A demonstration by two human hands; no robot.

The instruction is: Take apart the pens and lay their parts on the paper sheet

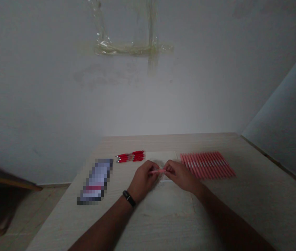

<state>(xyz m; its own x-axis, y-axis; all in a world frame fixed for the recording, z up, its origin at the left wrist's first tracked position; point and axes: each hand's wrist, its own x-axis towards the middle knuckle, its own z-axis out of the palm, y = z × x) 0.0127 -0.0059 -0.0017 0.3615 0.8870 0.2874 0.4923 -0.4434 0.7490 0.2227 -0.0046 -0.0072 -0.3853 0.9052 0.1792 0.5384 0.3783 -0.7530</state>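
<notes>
From my distant seat, through the head camera, I saw the left hand (144, 178) and the right hand (181, 175) each closed by the fingertips on an end of one slim pink stick (160, 171), held above the pale table (61, 216) between four or so red pens (131, 156) and a neat row of pink sticks (205, 165). I judged the row already set in order and the held one not yet put down, but whether the red pens were done or waiting, I couldn't tell.
</notes>
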